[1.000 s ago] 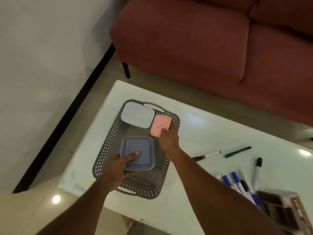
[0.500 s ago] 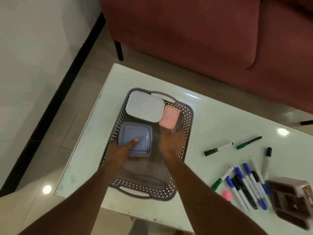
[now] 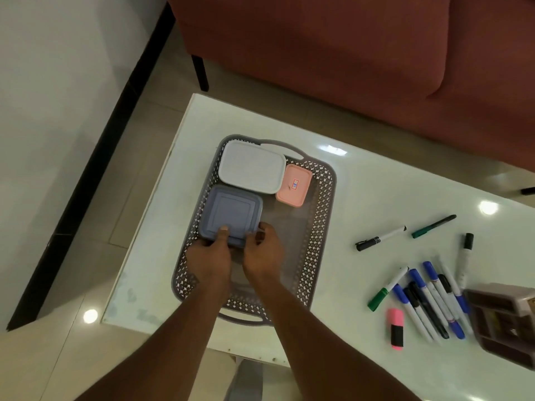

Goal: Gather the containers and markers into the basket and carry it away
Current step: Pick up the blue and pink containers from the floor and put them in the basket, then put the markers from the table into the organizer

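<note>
Right hand (image 3: pixel 262 253) shifted onto blue container (image 3: pixel 231 211) (in basket (image 3: pixel 324 227)).

A white worktop (image 3: pixel 362 183) with a basket (image 3: pixel 324 215) and markers (image 3: pixel 428 302) on it.
The grey basket sits on the left part. On the right lie loose markers, a pink marker (image 3: pixel 396 328) and a brown box (image 3: pixel 503 322).

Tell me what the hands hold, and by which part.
The blue container: the left hand grips its near edge, thumb on top; the right hand holds its near right corner.
</note>
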Motion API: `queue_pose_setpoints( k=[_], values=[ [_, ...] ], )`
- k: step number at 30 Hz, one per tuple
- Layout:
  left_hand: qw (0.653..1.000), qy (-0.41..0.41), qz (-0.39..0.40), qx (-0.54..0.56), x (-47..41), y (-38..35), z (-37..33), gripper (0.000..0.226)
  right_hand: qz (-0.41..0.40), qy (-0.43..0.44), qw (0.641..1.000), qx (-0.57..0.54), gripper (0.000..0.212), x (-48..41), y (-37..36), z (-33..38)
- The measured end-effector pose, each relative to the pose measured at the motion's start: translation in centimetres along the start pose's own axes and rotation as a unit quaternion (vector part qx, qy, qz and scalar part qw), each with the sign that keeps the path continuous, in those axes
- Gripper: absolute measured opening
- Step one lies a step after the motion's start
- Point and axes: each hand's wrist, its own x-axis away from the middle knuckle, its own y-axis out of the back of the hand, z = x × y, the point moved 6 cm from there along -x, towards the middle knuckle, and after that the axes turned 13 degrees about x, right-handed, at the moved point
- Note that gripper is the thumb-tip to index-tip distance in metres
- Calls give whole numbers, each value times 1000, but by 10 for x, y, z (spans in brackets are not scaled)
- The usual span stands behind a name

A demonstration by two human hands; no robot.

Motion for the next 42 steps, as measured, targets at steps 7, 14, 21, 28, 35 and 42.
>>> queue_pose_setpoints(
  k=[7, 14, 21, 28, 35, 42],
  values=[
    [983, -73, 2, -171, 21, 6, -8, 47, 6, -9, 1000, 22, 28, 15, 14, -15],
    [874, -310, 155, -339, 100, -31, -11, 39, -43, 101, 993, 48, 13, 30, 69, -30],
    [769, -409, 303, -387, 182, -88, 31, 25, -52, 100, 992, 60, 15, 37, 159, -99],
    [693, -435, 384, -427, 287, -162, 114, 29, -133, 42, 986, 90, 9, 38, 278, -210],
    [712, -368, 450, -394, 385, -256, 190, 19, -337, -33, 941, -2, 26, 41, 432, -319],
    [855, 137, 261, -427, 398, -293, 262, 32, -262, -64, 963, -6, 55, -1, 490, -384]
  ],
)
